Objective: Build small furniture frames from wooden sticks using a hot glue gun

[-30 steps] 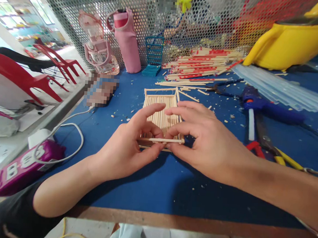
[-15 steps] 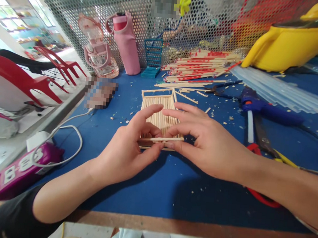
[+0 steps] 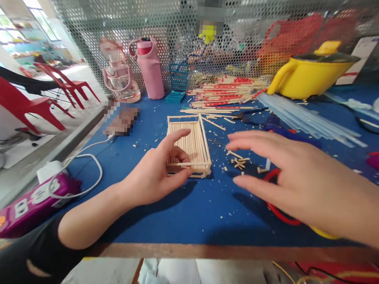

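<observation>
A small tray-like frame of pale wooden sticks (image 3: 192, 140) lies on the blue table, with a raised rail along its edges. My left hand (image 3: 156, 170) is closed at its near left corner, thumb and fingers pinching the front rail stick (image 3: 198, 165). To the right, my right hand (image 3: 281, 175) hovers over the table with thumb and fingers spread and nothing between them. Short stick offcuts (image 3: 239, 160) lie between the frame and that hand. Beneath the right hand, red-handled scissors (image 3: 277, 213) are partly hidden.
Behind are red-marked sticks (image 3: 226, 92), pliers (image 3: 244, 118), a blue glue gun (image 3: 276, 124), clear glue sticks (image 3: 309, 118) and a yellow pot (image 3: 315, 77). Two bottles and a small teal chair (image 3: 177, 84) stand by the mesh. A purple power strip (image 3: 36, 204) is at left.
My right hand has let go of the front rail and moved right, its fingers spreading. My left hand stays on the frame. The view has shifted, showing more of the right side.
</observation>
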Action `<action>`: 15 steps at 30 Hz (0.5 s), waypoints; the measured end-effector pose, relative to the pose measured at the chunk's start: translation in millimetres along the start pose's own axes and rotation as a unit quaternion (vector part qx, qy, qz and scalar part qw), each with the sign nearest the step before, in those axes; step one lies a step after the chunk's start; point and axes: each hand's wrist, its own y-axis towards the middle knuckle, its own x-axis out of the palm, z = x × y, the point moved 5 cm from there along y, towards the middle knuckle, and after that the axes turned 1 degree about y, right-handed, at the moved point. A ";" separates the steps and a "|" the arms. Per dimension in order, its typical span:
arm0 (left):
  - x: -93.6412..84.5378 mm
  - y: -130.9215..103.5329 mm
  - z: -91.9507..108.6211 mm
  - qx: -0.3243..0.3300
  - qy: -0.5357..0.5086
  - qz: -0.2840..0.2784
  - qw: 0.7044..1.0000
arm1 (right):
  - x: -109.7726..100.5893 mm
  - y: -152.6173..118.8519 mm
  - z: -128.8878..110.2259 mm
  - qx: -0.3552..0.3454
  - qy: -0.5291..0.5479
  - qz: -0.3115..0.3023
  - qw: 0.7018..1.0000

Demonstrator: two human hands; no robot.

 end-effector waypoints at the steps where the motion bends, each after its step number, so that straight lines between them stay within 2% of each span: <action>1: -1.4 -0.6 0.9 0.005 0.005 -0.001 1.000 | -1.6 -16.0 -1.5 0.004 -0.015 0.017 1.000; 5: -11.2 -3.0 2.9 0.027 0.031 0.005 0.999 | 9.8 -80.6 2.1 0.030 -0.054 0.060 0.996; 7: -17.5 -2.9 1.3 0.038 0.042 0.021 0.998 | 20.6 -103.2 9.3 0.030 -0.076 0.062 0.995; 11: -25.0 -1.1 -3.4 0.059 0.049 0.044 0.996 | 31.3 -123.2 29.1 0.011 -0.102 0.063 0.993; 15: -21.5 -0.6 -5.5 0.057 0.069 0.005 0.996 | 28.1 -128.9 48.5 0.015 -0.079 0.043 0.996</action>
